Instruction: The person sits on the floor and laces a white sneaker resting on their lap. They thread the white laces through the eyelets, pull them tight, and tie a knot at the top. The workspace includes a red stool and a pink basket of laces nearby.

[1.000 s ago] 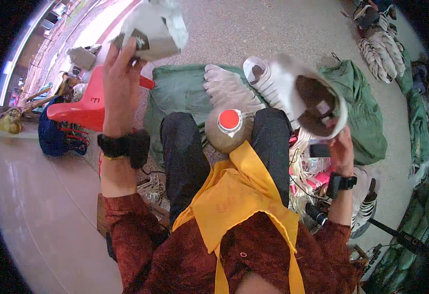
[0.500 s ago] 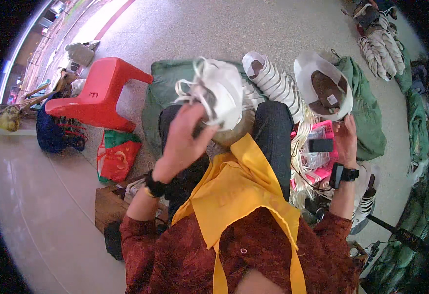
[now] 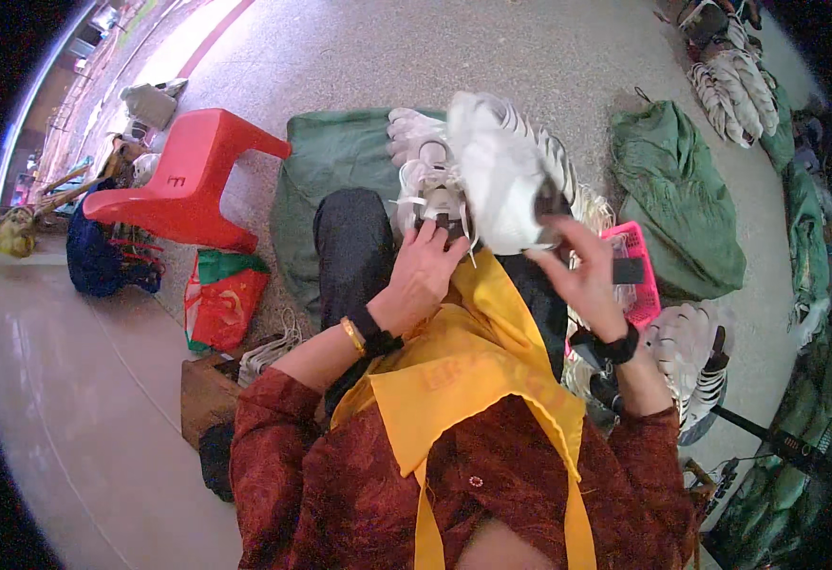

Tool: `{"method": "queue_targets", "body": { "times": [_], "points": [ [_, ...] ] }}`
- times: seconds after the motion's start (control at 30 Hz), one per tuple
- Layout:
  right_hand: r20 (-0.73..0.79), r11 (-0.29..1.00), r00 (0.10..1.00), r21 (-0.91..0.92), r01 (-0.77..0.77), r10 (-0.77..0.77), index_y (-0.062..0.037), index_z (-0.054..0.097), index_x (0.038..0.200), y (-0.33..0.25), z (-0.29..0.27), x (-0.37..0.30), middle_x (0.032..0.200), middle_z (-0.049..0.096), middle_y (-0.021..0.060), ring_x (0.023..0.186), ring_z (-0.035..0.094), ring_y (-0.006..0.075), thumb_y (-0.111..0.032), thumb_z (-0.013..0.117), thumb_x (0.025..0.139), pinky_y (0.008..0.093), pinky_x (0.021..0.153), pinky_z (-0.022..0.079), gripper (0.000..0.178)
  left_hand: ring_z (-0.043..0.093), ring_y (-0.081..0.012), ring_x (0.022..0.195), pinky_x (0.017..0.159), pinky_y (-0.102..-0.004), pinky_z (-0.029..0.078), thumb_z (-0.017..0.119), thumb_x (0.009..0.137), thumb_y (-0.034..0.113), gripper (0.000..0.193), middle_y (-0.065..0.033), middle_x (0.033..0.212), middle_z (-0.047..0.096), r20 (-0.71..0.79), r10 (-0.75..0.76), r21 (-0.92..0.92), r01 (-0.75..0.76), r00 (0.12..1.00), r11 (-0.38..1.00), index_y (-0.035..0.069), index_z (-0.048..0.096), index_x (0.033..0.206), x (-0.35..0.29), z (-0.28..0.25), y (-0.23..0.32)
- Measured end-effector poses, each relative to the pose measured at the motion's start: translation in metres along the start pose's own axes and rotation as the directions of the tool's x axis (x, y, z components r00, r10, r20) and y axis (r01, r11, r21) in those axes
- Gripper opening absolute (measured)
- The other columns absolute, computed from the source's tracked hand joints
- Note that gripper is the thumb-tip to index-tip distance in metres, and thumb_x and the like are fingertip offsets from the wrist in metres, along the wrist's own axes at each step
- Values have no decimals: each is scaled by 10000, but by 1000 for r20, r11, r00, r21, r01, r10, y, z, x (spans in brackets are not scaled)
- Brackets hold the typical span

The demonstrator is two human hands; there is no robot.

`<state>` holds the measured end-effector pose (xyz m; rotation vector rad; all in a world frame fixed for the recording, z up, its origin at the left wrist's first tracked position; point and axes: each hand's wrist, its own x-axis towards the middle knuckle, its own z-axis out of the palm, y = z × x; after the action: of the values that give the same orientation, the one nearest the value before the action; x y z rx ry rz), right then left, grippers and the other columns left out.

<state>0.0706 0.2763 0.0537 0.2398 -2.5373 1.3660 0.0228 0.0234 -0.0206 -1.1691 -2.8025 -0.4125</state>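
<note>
A laced white shoe upper (image 3: 440,198) lies toe-away over the stack between my knees. The fingers of my left hand (image 3: 424,277) are closed on its collar end. My right hand (image 3: 582,275) pinches the edge of another white shoe upper (image 3: 500,180), blurred by motion, just right of the first. A row of nested white shoe uppers (image 3: 554,157) lies behind and to the right of it, partly covered. My yellow apron (image 3: 478,380) drapes across my lap below both hands.
A pink basket (image 3: 646,275) stands by my right knee, with more white uppers (image 3: 687,351) nearby. Green sacks (image 3: 677,199) lie to the right. On the left are a red plastic chair (image 3: 188,171), a red-green bag (image 3: 224,302) and a wooden box (image 3: 205,399).
My left hand has lowered the laced upper onto the stack. My right hand has swung a second upper leftward from beside the green sack to the middle.
</note>
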Motion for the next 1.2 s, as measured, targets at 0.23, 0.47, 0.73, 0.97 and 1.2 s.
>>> {"method": "queue_targets", "body": {
  "times": [0.23,0.47,0.73,0.97,1.2],
  "points": [
    [167,983,970,-3,181,-178,2,643,1123,18,45,-11,1105,693,188,999,680,385,-132,780,835,419,843,562,346,430,-391,1382,1207,-526,259,621,899,161,486,-198,1458,509,-139,124,-407,-171,982,897,69,564,1374,-1,0,-24],
    [245,937,926,-127,325,-287,-29,612,1087,13,60,0,1046,683,177,954,679,375,-151,728,865,452,807,562,278,666,-333,1089,902,-378,569,694,894,3,392,-159,1231,627,82,-374,-765,299,924,571,15,550,1259,-23,-35,-24],
    [541,846,811,-305,438,-224,-60,549,1063,17,75,22,877,603,132,853,649,357,-182,716,851,463,700,532,296,548,-408,1058,901,-452,479,681,847,7,364,-208,1146,555,-352,-316,-441,142,881,886,-14,500,1162,-9,-45,-11],
    [631,872,746,-222,436,-212,-38,548,1079,21,83,27,887,607,152,836,647,371,-167,719,847,471,703,526,315,529,-449,1082,910,-474,465,683,812,-5,417,-227,1153,545,-223,-368,-504,217,903,836,-9,503,1188,-1,-30,-14],
    [616,875,744,-177,451,-259,-35,572,981,17,92,14,835,639,152,806,676,374,-177,699,854,474,687,545,229,556,-453,1004,855,-492,480,681,804,-9,380,-227,1084,550,-257,-391,-526,211,884,824,-17,517,1147,-12,-25,-8]
  ]
}}
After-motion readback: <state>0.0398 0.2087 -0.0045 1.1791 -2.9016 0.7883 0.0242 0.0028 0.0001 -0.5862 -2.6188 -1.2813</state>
